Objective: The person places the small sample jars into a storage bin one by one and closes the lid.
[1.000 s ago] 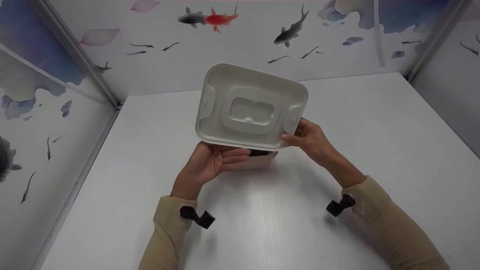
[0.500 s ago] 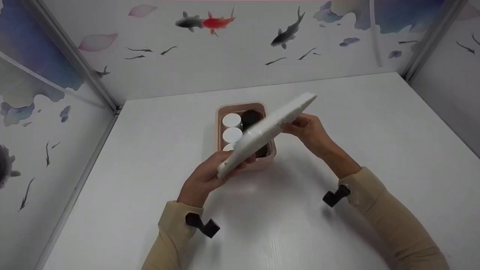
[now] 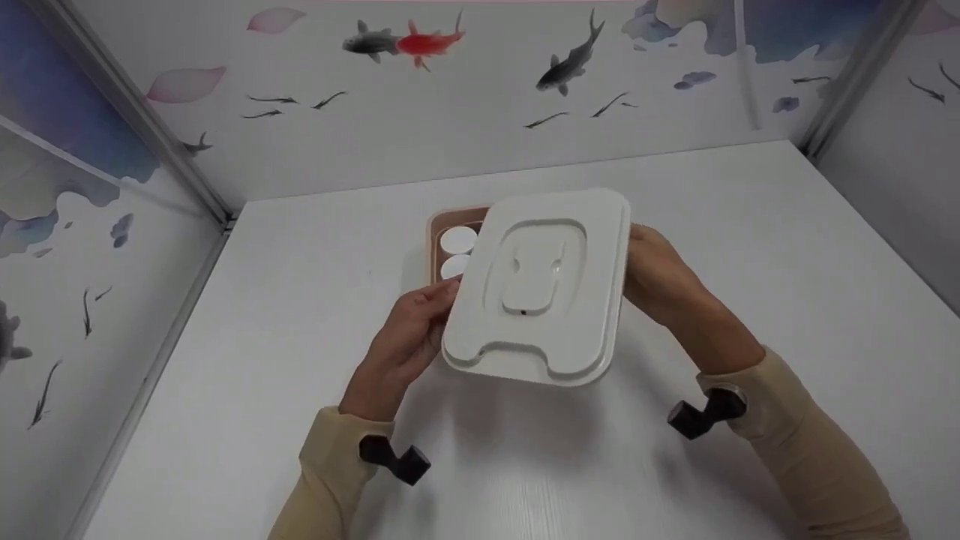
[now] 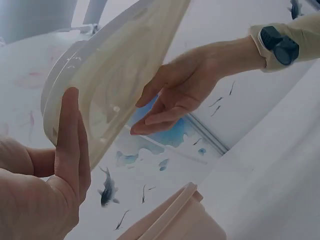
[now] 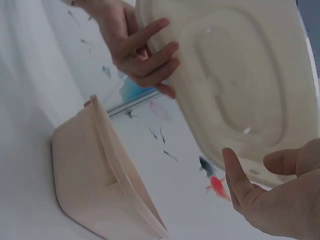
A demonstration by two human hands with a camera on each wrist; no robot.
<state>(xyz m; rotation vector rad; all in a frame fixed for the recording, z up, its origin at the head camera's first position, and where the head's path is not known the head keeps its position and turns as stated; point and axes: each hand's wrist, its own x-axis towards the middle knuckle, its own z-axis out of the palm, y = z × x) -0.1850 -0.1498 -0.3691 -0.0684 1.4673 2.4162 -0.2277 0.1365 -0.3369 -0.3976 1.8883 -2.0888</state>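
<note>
A white plastic lid (image 3: 538, 289), with a recessed oval and a moulded handle on its face, is held up and tilted over a pink plastic bin (image 3: 432, 251). My left hand (image 3: 409, 330) grips the lid's left edge, thumb on top; the right wrist view shows that hand's fingers (image 5: 155, 65) curled against the underside. My right hand (image 3: 666, 277) is at the opposite edge, partly behind the lid. In the left wrist view its fingers (image 4: 162, 112) extend loosely by that edge. Two round white tops (image 3: 459, 241) show inside the bin; the lid covers the remainder.
The bin stands on a white table (image 3: 315, 300) toward its far side. A back wall (image 3: 480, 135) printed with fish and side panels (image 3: 75, 315) enclose the table. Black wrist cameras (image 3: 394, 459) sit on both sleeves.
The lid has turned from underside showing, through edge-on, to its outer face showing. My left hand went from open beneath it to gripping its edge; the right hand's pinch has loosened.
</note>
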